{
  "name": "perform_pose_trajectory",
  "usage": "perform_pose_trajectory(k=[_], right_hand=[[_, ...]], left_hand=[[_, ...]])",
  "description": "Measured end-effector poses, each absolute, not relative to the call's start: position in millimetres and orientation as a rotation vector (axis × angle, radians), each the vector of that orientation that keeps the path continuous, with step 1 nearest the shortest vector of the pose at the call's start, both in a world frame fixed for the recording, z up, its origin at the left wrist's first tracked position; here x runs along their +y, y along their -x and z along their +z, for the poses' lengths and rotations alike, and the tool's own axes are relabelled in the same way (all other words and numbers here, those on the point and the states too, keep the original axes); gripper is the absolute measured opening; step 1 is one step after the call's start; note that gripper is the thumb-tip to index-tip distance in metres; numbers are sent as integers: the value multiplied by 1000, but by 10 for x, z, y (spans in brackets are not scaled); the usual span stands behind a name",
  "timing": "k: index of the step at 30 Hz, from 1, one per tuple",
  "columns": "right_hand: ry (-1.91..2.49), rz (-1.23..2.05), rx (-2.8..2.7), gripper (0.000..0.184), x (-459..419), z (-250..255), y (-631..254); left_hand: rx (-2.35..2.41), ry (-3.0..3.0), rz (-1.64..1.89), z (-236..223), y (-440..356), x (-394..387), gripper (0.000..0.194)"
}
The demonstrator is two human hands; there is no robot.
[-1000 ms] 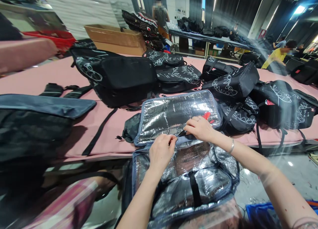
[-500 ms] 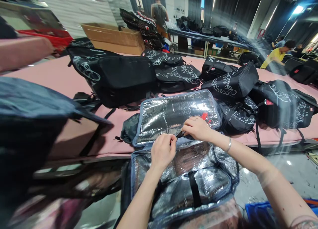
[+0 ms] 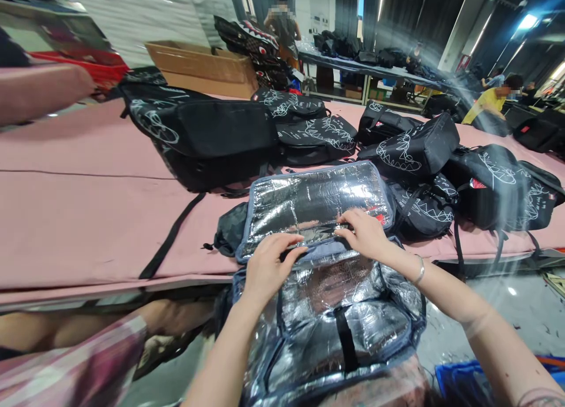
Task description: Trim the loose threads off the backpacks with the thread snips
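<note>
An open insulated bag (image 3: 335, 330) with silver foil lining and blue-grey trim sits against the table edge in front of me. Its foil-lined lid (image 3: 309, 204) lies flat on the pink table (image 3: 79, 218). My left hand (image 3: 267, 265) rests on the lid's near edge, fingers stretched and pressing the foil. At the hinge between lid and body, the fingers of my right hand (image 3: 364, 233) curl down onto the foil, a bracelet on the wrist. Neither hand visibly holds anything.
Several black bags with white drawings (image 3: 415, 148) lie across the table behind and to the right. A large black bag (image 3: 212, 139) sits at centre left, its strap (image 3: 172, 236) trailing. Another person's plaid sleeve (image 3: 70, 366) is at lower left. A cardboard box (image 3: 203, 68) stands behind.
The dark blue-grey bag at the left has been taken out of view. My hands have let go of the small dark piece they pinched and spread apart along the lid's near edge.
</note>
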State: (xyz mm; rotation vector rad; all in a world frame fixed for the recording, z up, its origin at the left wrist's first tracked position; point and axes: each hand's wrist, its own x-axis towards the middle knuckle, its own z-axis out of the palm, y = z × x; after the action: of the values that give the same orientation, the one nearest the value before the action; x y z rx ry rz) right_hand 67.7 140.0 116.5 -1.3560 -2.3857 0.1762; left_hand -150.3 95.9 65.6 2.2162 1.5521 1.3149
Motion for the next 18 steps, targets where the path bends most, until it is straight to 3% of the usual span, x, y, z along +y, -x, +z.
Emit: perform_pose_trajectory(k=[5,18], right_hand=[[1564,177,-2401,20,1222,1204,-648],[1596,142,-2548,16,1061,1266,-493]], left_hand=[[1387,-2577,1105,574,1568,1057,18],[1231,-2945,1400,395,1517,924,18]])
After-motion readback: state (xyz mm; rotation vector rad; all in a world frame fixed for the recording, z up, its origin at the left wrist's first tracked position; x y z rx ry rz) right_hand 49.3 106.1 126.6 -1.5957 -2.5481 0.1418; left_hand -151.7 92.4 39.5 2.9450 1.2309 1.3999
